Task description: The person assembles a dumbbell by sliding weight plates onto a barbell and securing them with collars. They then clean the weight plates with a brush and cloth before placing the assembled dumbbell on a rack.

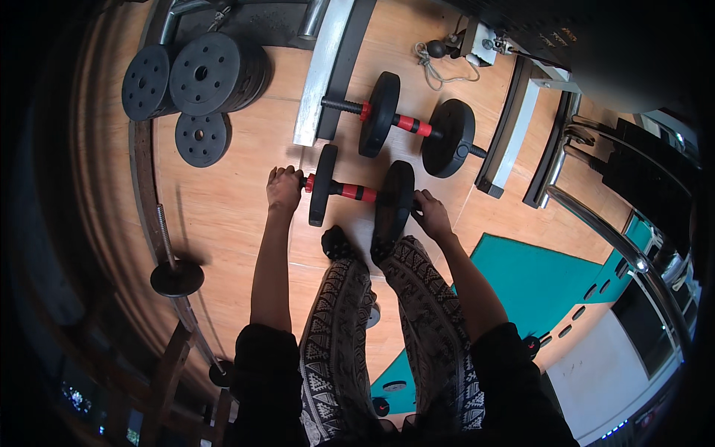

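Observation:
A dumbbell (357, 192) with a red and black grip and two black plates is just beyond my feet. My left hand (284, 188) is closed round its left bar end, beside a red collar (309, 183). At the opposite end, my right hand (432, 214) grips the bar just outside the right plate (393, 201); the fingers are partly hidden. A second dumbbell (412, 125) of the same kind lies farther off on the floor. Its threaded left end (341, 104) is bare outside a red collar, and no hand touches it.
Black weight plates (216, 74) are stacked at the far left. A metal beam (325, 71) stands beyond the dumbbells, with machine rails (514, 138) on the right. A teal mat (529, 276) lies right of my legs. Left, bars with plates (177, 278) line the wall. A rope (439, 71) lies farther off.

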Demonstrator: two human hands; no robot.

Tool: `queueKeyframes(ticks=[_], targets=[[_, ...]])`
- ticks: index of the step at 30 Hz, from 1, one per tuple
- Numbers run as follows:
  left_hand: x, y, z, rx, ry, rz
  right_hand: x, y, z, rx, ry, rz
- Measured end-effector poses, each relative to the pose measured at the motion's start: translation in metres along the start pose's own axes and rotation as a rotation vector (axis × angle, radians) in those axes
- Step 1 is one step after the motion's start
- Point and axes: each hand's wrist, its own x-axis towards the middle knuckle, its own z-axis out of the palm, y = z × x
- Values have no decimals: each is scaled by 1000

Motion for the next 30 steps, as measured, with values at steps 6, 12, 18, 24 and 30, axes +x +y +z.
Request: queueKeyframes(ticks=[6,12,18,24,30], targets=[[19,-1,5,-24,43,-21,17,3,10,-131,140,45],[-9,27,-4,-557,368,-15,19,6,10,-141,294,64],[-32,82,-13,-1013,309,-100,21,-19,3,517,913,533],[-19,82,-25,-881,175,-250,55,-24,-53,168,560,715],[-19,84,-23,-900,222,-291,89,-29,-103,7,517,680]])
